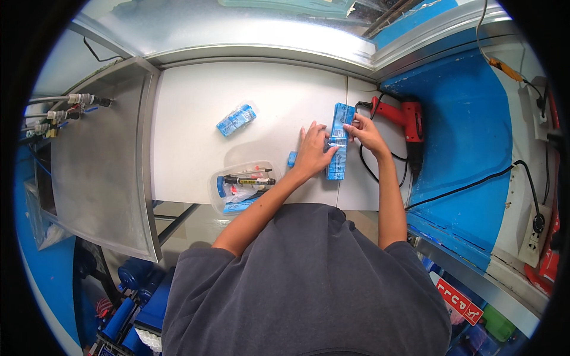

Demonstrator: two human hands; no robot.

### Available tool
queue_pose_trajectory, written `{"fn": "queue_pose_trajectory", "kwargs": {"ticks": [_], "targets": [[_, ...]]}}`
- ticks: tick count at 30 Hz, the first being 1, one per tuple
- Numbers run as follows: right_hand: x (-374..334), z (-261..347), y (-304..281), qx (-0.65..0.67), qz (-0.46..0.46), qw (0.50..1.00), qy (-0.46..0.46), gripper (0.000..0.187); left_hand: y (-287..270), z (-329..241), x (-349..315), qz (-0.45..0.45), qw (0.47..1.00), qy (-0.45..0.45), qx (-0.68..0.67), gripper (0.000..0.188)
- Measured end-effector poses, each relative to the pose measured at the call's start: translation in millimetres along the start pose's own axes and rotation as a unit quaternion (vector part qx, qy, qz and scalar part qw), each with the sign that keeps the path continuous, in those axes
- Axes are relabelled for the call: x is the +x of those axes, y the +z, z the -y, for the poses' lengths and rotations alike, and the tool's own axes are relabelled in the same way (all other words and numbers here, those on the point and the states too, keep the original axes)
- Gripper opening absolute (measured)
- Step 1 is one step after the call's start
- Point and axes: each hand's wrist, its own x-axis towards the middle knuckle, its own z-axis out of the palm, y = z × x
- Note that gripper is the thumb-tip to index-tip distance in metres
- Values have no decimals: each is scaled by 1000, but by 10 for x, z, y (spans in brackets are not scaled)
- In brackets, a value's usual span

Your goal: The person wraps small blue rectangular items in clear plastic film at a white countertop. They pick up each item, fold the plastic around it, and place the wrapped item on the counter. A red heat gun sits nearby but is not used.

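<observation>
A long row of small blue boxes (336,168) stands lengthwise on the white table. On its left side is my left hand (313,153), fingers spread and thumb resting on the boxes near the middle. My right hand (367,133) is closed at the row's right side, thumb and forefinger pinching its upper part. Clear film glints across the middle of the row. Beside my left wrist lies a small blue object (292,158), partly hidden. Farther left sits a shorter bundle of blue boxes (237,120) in clear wrapping.
A clear plastic tub (215,188) with a marker, blue tape and other small items stands by my left forearm. At the right lies a red heat gun (408,121) with a black cord. A metal panel (104,160) borders the table's left; a blue wall (460,130) borders the right.
</observation>
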Motion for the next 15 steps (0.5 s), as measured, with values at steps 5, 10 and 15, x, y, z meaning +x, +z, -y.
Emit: {"fn": "queue_pose_trajectory", "kwargs": {"ticks": [5, 10, 15], "targets": [[-34, -30, 35, 27, -34, 999, -29, 20, -11, 22, 5, 20, 1000, -5, 13, 35], [16, -144, 67, 33, -72, 996, -40, 12, -14, 25, 6, 17, 1000, -1, 15, 34], [64, -147, 67, 11, -110, 993, -48, 12, -11, 38, 14, 16, 1000, 1, 15, 34]]}}
